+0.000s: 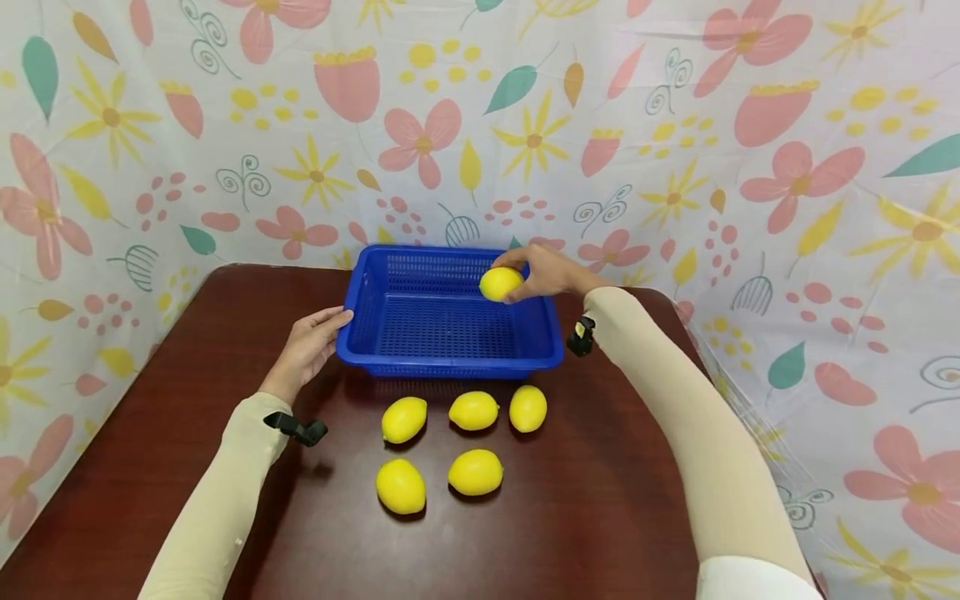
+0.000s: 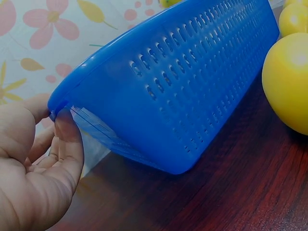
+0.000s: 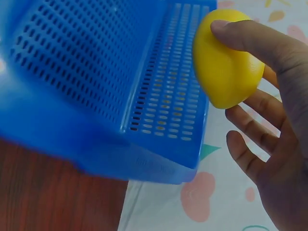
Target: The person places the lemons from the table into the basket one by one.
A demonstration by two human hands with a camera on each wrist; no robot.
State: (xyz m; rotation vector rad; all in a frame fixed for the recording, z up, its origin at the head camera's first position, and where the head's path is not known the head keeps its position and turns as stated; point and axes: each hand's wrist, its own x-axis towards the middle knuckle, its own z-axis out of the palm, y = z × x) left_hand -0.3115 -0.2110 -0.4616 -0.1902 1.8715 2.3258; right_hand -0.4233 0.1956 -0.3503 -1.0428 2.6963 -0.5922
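A blue perforated plastic basket (image 1: 450, 362) stands on the table, with no lemon on its floor. My left hand (image 1: 306, 346) pinches the basket's left rim; in the left wrist view its thumb and fingers (image 2: 70, 132) close on the rim's edge from both sides. Over the right part of the basket, my right hand (image 1: 543, 271) grips a yellow lemon (image 1: 500, 284) between thumb and fingers. The right wrist view shows that lemon (image 3: 226, 60) above the basket's rim, the thumb pressed on its side.
Several lemons (image 1: 475, 472) lie loose on the dark red-brown table (image 1: 570, 517) in front of the basket. A floral sheet (image 1: 480, 125) hangs right behind the table and down its sides. Each wrist carries a black camera mount (image 1: 296, 427).
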